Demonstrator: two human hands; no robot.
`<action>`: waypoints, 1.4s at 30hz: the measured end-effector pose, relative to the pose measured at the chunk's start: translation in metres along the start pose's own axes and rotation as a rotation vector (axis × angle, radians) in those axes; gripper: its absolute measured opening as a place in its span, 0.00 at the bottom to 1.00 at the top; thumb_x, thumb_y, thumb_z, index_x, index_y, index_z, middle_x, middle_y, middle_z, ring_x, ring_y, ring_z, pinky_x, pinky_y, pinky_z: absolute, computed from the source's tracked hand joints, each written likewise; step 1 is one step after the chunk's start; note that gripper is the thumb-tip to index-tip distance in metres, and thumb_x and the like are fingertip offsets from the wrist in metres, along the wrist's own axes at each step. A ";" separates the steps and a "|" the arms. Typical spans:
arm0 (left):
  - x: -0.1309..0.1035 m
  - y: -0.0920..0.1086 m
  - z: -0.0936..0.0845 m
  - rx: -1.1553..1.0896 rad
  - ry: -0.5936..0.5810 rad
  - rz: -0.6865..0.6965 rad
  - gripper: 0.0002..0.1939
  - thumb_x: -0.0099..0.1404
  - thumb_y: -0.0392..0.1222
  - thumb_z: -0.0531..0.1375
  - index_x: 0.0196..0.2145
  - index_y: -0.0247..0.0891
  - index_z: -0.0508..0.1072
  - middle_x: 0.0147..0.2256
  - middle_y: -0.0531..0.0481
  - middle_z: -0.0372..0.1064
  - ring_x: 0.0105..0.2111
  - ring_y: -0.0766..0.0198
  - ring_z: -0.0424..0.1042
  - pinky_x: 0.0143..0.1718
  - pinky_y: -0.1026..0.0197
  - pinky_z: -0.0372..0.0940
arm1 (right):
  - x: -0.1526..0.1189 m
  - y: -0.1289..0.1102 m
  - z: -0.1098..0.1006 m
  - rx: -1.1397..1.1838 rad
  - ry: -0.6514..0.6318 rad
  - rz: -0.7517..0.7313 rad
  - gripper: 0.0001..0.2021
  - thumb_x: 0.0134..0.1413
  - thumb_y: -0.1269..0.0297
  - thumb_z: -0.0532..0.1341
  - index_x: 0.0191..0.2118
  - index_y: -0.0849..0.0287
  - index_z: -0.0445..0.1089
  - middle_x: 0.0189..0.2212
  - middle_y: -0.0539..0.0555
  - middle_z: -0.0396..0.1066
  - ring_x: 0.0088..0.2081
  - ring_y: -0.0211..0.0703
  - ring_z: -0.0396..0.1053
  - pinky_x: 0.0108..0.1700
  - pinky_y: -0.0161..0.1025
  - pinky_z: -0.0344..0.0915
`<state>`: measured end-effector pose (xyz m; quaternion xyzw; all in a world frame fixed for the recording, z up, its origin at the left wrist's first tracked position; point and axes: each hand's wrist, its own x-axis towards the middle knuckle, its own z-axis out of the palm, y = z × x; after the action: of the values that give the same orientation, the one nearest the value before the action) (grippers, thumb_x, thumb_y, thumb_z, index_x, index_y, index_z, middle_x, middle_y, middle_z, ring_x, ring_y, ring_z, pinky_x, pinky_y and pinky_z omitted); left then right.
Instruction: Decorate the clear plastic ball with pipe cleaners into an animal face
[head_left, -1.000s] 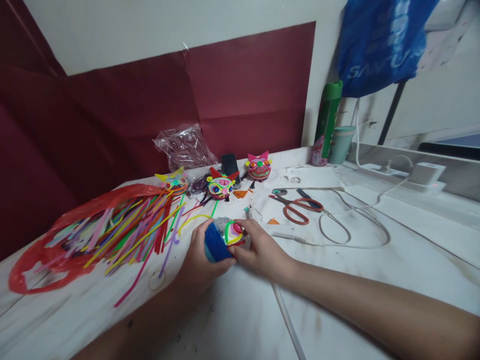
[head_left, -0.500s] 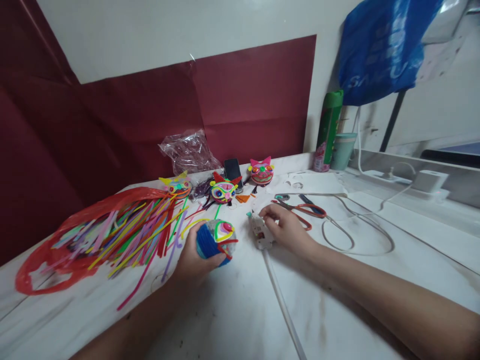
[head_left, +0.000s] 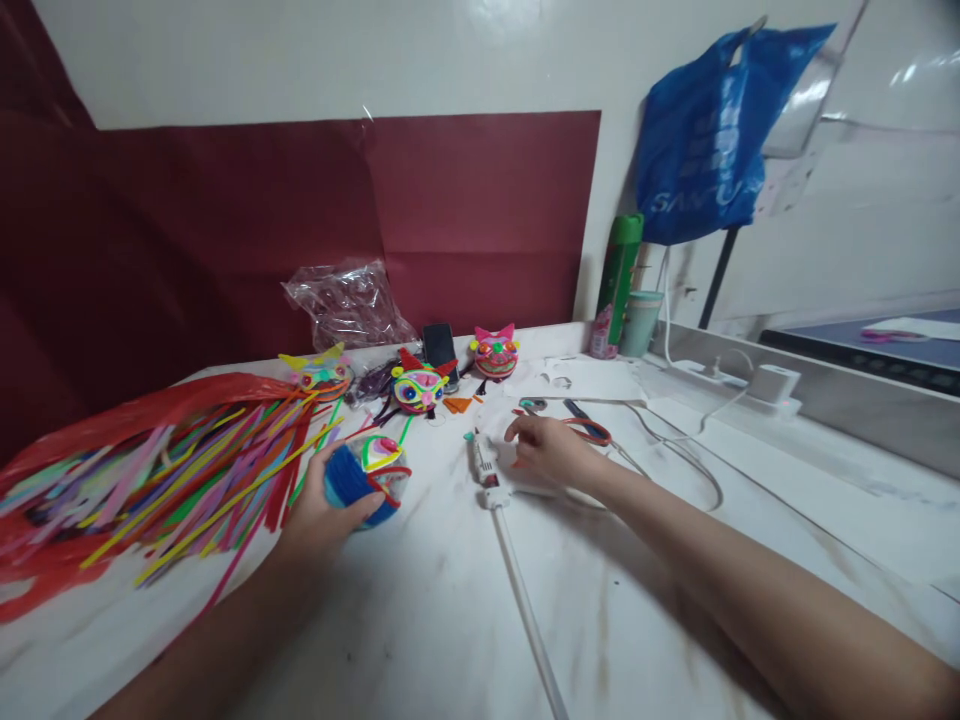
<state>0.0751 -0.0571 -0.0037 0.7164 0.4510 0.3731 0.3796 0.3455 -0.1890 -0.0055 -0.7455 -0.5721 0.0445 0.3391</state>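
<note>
My left hand (head_left: 326, 515) is wrapped round a blue yarn ball (head_left: 349, 477), which carries a white, green and yellow felt patch with a pink centre and a red strip. To its right, a white glue gun (head_left: 486, 462) lies on the table, its tip pointing away and a pale cord running toward me. My right hand (head_left: 544, 447) hovers just right of the glue gun, fingers bent, with a gap between them and the thumb. Beneath and behind that hand are red-handled scissors (head_left: 589, 430), partly hidden.
Colourful pipe cleaners (head_left: 202, 475) spill from a red bag at left. Decorated heads (head_left: 418, 388), a black phone (head_left: 439, 346) and clear plastic (head_left: 351, 305) sit at the back. A green can (head_left: 621, 285), cup (head_left: 641, 322), cables and power strip (head_left: 709, 375) are at right.
The view has swung right, so the table's things appear further left. My right hand has come away from the glue gun's tip. My left hand keeps hold of the yarn ball.
</note>
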 end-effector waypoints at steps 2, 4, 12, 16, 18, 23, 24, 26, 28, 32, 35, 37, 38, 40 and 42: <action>-0.002 0.001 -0.001 -0.019 0.002 0.005 0.39 0.46 0.44 0.67 0.55 0.46 0.59 0.44 0.45 0.69 0.39 0.53 0.72 0.39 0.52 0.68 | -0.007 -0.003 0.001 -0.114 -0.112 -0.129 0.21 0.40 0.69 0.61 0.46 0.62 0.70 0.43 0.61 0.71 0.43 0.52 0.68 0.43 0.42 0.63; -0.003 0.000 -0.001 -0.052 -0.015 0.033 0.39 0.45 0.42 0.68 0.54 0.45 0.60 0.43 0.45 0.69 0.40 0.53 0.72 0.40 0.52 0.67 | -0.012 -0.005 0.005 -0.300 -0.230 -0.205 0.27 0.38 0.68 0.62 0.50 0.63 0.67 0.48 0.65 0.68 0.48 0.58 0.64 0.48 0.47 0.60; -0.001 -0.010 0.005 -0.254 -0.080 0.136 0.39 0.41 0.37 0.69 0.51 0.44 0.62 0.44 0.46 0.69 0.42 0.52 0.71 0.42 0.51 0.67 | -0.016 -0.008 0.034 -0.590 -0.129 -0.166 0.09 0.48 0.75 0.52 0.32 0.65 0.69 0.33 0.64 0.70 0.39 0.55 0.66 0.41 0.46 0.62; -0.001 -0.008 0.003 -0.247 -0.077 0.145 0.38 0.41 0.35 0.69 0.51 0.44 0.63 0.44 0.45 0.69 0.42 0.52 0.71 0.42 0.52 0.67 | -0.018 -0.010 0.034 -0.240 -0.016 -0.210 0.06 0.51 0.71 0.52 0.33 0.61 0.65 0.32 0.59 0.69 0.36 0.49 0.67 0.39 0.43 0.64; -0.001 -0.008 0.001 -0.282 -0.090 0.163 0.39 0.41 0.34 0.69 0.51 0.44 0.62 0.45 0.45 0.69 0.42 0.52 0.71 0.41 0.53 0.68 | -0.024 -0.019 0.033 0.021 0.011 -0.218 0.06 0.55 0.67 0.51 0.34 0.58 0.63 0.31 0.55 0.69 0.33 0.46 0.67 0.36 0.41 0.65; 0.000 -0.013 0.003 -0.338 -0.108 0.174 0.42 0.40 0.38 0.69 0.53 0.43 0.59 0.48 0.43 0.67 0.44 0.51 0.70 0.41 0.53 0.68 | -0.049 -0.055 0.032 0.297 -0.005 -0.326 0.04 0.53 0.66 0.52 0.30 0.55 0.62 0.26 0.50 0.66 0.27 0.41 0.65 0.28 0.35 0.64; 0.000 -0.014 0.004 -0.333 -0.092 0.187 0.42 0.40 0.38 0.69 0.54 0.43 0.59 0.48 0.43 0.66 0.44 0.51 0.70 0.42 0.52 0.67 | -0.052 -0.061 0.031 0.299 -0.033 -0.383 0.03 0.53 0.67 0.52 0.29 0.56 0.60 0.25 0.50 0.65 0.27 0.40 0.65 0.27 0.34 0.63; 0.001 -0.016 0.005 -0.309 -0.058 0.227 0.43 0.40 0.39 0.69 0.54 0.41 0.59 0.50 0.42 0.65 0.46 0.50 0.68 0.46 0.51 0.65 | -0.056 -0.067 0.030 0.302 -0.050 -0.478 0.04 0.52 0.69 0.52 0.28 0.56 0.59 0.25 0.50 0.64 0.27 0.39 0.64 0.27 0.33 0.62; 0.001 -0.017 0.006 -0.282 -0.047 0.260 0.44 0.40 0.39 0.69 0.55 0.40 0.58 0.52 0.41 0.63 0.49 0.49 0.66 0.49 0.50 0.63 | -0.056 -0.067 0.031 0.315 -0.048 -0.535 0.04 0.52 0.72 0.52 0.29 0.56 0.59 0.25 0.50 0.64 0.28 0.38 0.65 0.28 0.33 0.62; 0.002 -0.019 0.007 -0.342 -0.057 0.261 0.46 0.39 0.40 0.70 0.56 0.39 0.56 0.53 0.39 0.61 0.49 0.47 0.66 0.49 0.50 0.63 | -0.053 -0.060 0.040 0.320 -0.033 -0.590 0.05 0.50 0.74 0.53 0.30 0.56 0.60 0.28 0.52 0.67 0.30 0.39 0.66 0.29 0.34 0.63; 0.001 -0.019 0.008 -0.373 -0.061 0.246 0.47 0.38 0.40 0.70 0.56 0.40 0.57 0.53 0.40 0.62 0.50 0.47 0.66 0.49 0.50 0.62 | -0.051 -0.054 0.050 0.297 -0.005 -0.616 0.07 0.48 0.75 0.54 0.31 0.55 0.61 0.27 0.53 0.67 0.30 0.41 0.67 0.29 0.37 0.64; -0.001 -0.017 0.007 -0.364 -0.053 0.243 0.46 0.38 0.41 0.69 0.55 0.40 0.57 0.52 0.41 0.63 0.49 0.48 0.66 0.50 0.50 0.62 | -0.050 -0.051 0.054 0.280 0.002 -0.636 0.08 0.47 0.76 0.54 0.32 0.55 0.62 0.27 0.53 0.67 0.30 0.42 0.67 0.28 0.38 0.64; -0.002 -0.016 0.007 -0.357 -0.049 0.243 0.46 0.39 0.41 0.69 0.55 0.40 0.58 0.52 0.41 0.63 0.49 0.48 0.66 0.50 0.50 0.62 | -0.050 -0.050 0.055 0.276 0.004 -0.645 0.09 0.47 0.76 0.55 0.33 0.55 0.62 0.27 0.53 0.68 0.30 0.42 0.67 0.28 0.37 0.64; -0.004 -0.012 0.006 -0.340 -0.043 0.242 0.45 0.39 0.40 0.69 0.55 0.40 0.58 0.51 0.41 0.63 0.49 0.48 0.66 0.50 0.51 0.62 | -0.050 -0.048 0.056 0.274 -0.006 -0.646 0.09 0.47 0.76 0.55 0.34 0.55 0.63 0.28 0.53 0.68 0.30 0.42 0.68 0.29 0.37 0.64; -0.005 -0.009 0.005 -0.315 -0.062 0.233 0.44 0.40 0.39 0.69 0.55 0.39 0.57 0.51 0.41 0.64 0.48 0.49 0.67 0.49 0.52 0.64 | -0.051 -0.047 0.055 0.274 -0.022 -0.645 0.08 0.49 0.75 0.55 0.35 0.56 0.63 0.29 0.53 0.68 0.32 0.42 0.67 0.30 0.37 0.64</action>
<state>0.0747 -0.0605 -0.0150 0.7066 0.2892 0.4583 0.4550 0.2649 -0.2034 -0.0375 -0.4735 -0.7705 0.0194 0.4264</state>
